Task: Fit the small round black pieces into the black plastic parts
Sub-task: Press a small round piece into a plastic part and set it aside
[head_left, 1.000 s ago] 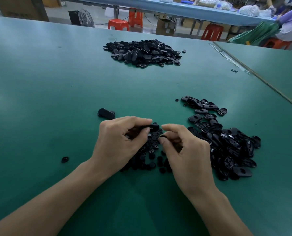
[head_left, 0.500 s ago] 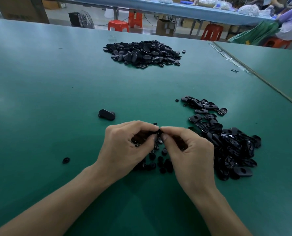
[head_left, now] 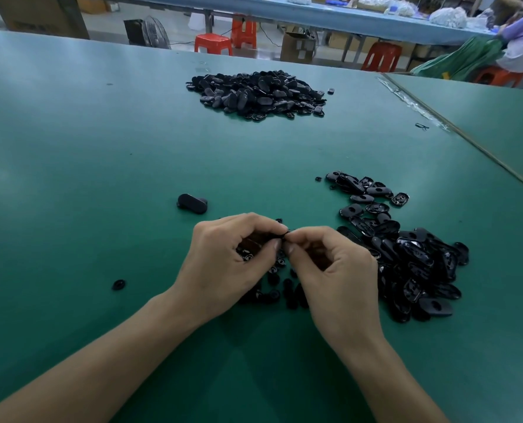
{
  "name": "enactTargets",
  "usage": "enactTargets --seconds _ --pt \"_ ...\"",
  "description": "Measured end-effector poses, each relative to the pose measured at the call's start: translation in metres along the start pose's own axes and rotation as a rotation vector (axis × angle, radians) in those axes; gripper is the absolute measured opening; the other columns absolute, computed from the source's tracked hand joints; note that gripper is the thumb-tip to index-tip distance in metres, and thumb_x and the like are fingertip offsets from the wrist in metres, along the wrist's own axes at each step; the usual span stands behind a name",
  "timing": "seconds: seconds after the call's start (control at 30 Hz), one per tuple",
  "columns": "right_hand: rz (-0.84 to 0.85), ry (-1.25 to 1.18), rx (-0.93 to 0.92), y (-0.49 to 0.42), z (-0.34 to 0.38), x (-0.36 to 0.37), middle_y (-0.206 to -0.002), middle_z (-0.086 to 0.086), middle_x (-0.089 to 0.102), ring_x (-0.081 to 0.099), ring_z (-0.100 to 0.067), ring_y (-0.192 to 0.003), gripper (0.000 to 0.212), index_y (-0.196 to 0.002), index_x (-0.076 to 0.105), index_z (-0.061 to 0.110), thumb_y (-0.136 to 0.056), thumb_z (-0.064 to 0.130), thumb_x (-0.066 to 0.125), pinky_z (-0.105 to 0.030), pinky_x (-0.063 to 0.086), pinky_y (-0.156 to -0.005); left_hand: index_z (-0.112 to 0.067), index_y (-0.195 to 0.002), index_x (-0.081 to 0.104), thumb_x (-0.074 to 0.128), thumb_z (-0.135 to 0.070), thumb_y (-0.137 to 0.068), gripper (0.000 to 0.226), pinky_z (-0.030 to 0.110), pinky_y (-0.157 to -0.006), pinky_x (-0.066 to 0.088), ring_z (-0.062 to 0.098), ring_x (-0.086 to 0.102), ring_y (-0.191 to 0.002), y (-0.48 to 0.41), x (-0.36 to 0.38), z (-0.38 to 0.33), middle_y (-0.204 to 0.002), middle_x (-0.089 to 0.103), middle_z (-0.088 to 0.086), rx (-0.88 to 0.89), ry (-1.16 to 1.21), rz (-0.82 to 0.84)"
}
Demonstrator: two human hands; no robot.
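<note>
You pinched a small black plastic piece [head_left: 284,236] between the curled fingertips of both hands.
Your left hand [head_left: 232,264] and right hand [head_left: 335,270] met over it, hiding its shape. Small round black pieces [head_left: 287,285] lay scattered directly beneath the grip. A heap of glossy black plastic parts [head_left: 413,257] sat just right of it, and one oval black part [head_left: 192,203] lay beyond it to the left.

A small black part [head_left: 285,236] is pinched between left hand [head_left: 223,264] and right hand [head_left: 336,270] above round pieces [head_left: 287,285] on the green table [head_left: 101,163]; plastic parts [head_left: 406,254] are piled at right.
</note>
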State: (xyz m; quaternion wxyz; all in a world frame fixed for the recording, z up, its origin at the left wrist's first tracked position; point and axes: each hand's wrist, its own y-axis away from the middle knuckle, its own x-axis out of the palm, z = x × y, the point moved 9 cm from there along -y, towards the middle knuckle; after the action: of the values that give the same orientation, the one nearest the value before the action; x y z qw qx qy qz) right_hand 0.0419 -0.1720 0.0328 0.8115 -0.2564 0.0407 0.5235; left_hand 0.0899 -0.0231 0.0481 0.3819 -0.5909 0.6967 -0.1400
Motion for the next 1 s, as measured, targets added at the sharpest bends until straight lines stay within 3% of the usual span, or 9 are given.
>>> enactTargets --seconds 0.3,0.7,0.87,1.0 --pt "0.008 -0.056 0.014 0.001 0.001 0.001 -0.076 0.014 0.071 0.067 -0.008 -0.071 0.020 -0.084 0.071 0.028 -0.088 0.008 0.071 -0.018 0.051 -0.064 -0.017 -0.096 0.076 0.075 -0.003 -0.081 0.020 0.015 -0.076 0.055 -0.002 0.071 -0.082 0.000 0.001 0.001 -0.091 0.074 -0.016 -0.017 0.055 0.013" --pt "-0.001 0.065 -0.111 0.004 0.013 0.003 -0.095 0.016 0.074 0.067 0.007 -0.090 0.026 -0.104 0.078 0.020 -0.087 0.002 0.070 -0.005 0.046 -0.079 -0.027 -0.096 0.071 0.075 -0.011 -0.082 0.022 0.014 -0.072 0.053 0.004 0.071 -0.077 -0.002 0.000 0.010 -0.088 0.074 -0.016 -0.070 0.064 0.012" --pt "0.002 0.025 -0.101 0.003 0.010 0.005 -0.097 0.016 0.074 0.069 0.003 -0.092 0.025 -0.105 0.077 0.023 -0.086 0.009 0.070 -0.011 0.051 -0.082 -0.033 -0.094 0.069 0.073 -0.013 -0.083 0.023 0.013 -0.072 0.053 0.003 0.071 -0.077 -0.002 0.001 0.014 -0.089 0.074 -0.017 -0.132 0.125 0.018" --pt "0.014 -0.070 -0.016 0.003 -0.001 0.005 -0.094 0.013 0.075 0.072 -0.008 -0.090 0.023 -0.102 0.076 0.028 -0.086 0.012 0.072 -0.025 0.056 -0.082 -0.031 -0.093 0.070 0.075 -0.013 -0.082 0.022 0.012 -0.073 0.053 0.000 0.071 -0.077 -0.003 0.001 0.014 -0.089 0.074 -0.017 -0.142 0.155 0.016"
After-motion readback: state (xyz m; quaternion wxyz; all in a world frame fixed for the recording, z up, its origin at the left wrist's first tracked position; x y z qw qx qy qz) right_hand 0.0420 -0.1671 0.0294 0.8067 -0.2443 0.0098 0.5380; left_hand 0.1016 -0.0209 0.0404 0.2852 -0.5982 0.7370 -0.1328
